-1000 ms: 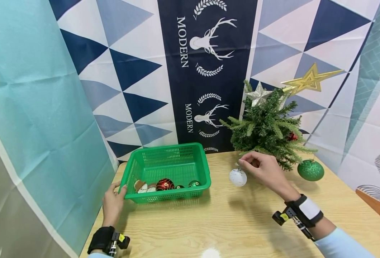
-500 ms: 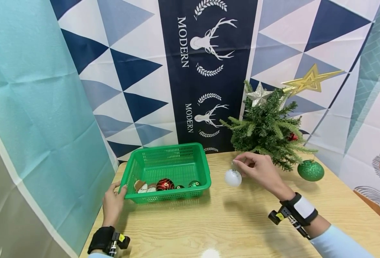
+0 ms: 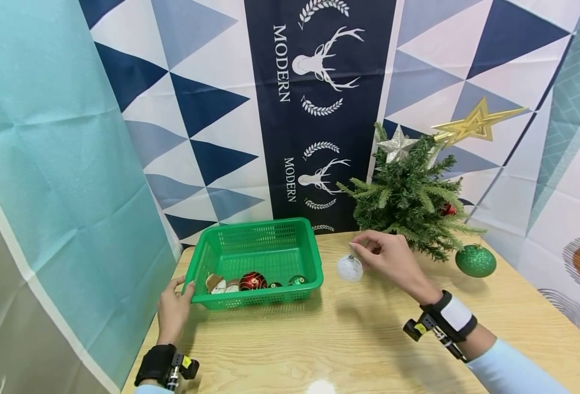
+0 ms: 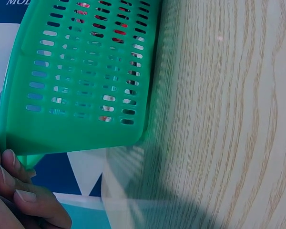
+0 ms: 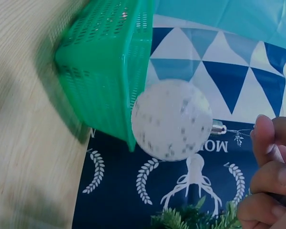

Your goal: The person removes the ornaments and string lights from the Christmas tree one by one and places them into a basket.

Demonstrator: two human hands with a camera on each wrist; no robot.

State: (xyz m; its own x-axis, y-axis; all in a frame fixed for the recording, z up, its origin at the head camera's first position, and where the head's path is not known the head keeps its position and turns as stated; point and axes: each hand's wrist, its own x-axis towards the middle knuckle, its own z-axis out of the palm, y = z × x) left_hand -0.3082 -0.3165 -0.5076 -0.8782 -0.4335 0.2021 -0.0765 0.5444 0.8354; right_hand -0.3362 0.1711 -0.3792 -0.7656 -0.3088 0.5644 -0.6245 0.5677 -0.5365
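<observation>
A white ball (image 3: 349, 267) with small specks is held up above the wooden table (image 3: 369, 350) by the right hand (image 3: 390, 256). Its thin string is pinched between the thumb and the fingertips (image 5: 267, 138), and the ball hangs just below and to the left of the pinch. The other fingers are curled in. In the right wrist view the ball's little silver cap (image 5: 218, 129) is seen pointing toward the fingers.

A green basket (image 3: 257, 261) is found to the left of the held ball, near it but not touching. Its near left corner is touched by the left hand (image 3: 173, 311), with the fingers laid against the rim. They are bent softly, not wrapped around it. A red ball (image 3: 252, 281) and a few other small decorations are kept inside the basket.

Just behind the right hand a small green tree (image 3: 410, 194) is seen, with 1 silver star (image 3: 395, 145) and 1 gold star (image 3: 474, 123) on top. A green ball (image 3: 475, 260) hangs from a low branch, well to the right of the pinch.
</observation>
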